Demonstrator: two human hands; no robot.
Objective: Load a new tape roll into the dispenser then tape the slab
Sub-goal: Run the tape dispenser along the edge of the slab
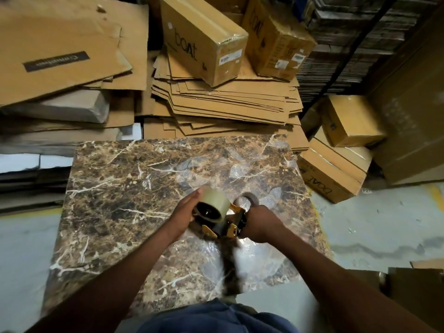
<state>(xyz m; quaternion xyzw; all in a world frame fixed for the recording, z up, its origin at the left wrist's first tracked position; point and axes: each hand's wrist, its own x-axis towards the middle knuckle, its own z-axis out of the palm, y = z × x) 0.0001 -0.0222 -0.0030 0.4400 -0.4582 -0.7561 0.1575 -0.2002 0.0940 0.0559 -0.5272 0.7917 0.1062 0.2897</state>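
A brown marble-patterned slab [115, 188] lies flat in front of me, with a clear shiny film over parts of it. Above its near middle I hold a yellow and black tape dispenser [228, 224]. A roll of clear tape [212, 205] sits on the dispenser's black hub. My left hand [185, 212] presses against the roll's left side. My right hand [258, 223] is closed around the dispenser's handle end. A blurred dark strip hangs from the dispenser toward me. An empty cardboard tape core [247, 199] lies on the slab just beyond the dispenser.
Stacks of flattened cardboard [228, 104] lie behind the slab, with sealed "boAt" boxes [204, 39] on top. More boxes [336, 164] are piled at the right. Grey concrete floor [372, 224] shows to the right and left of the slab.
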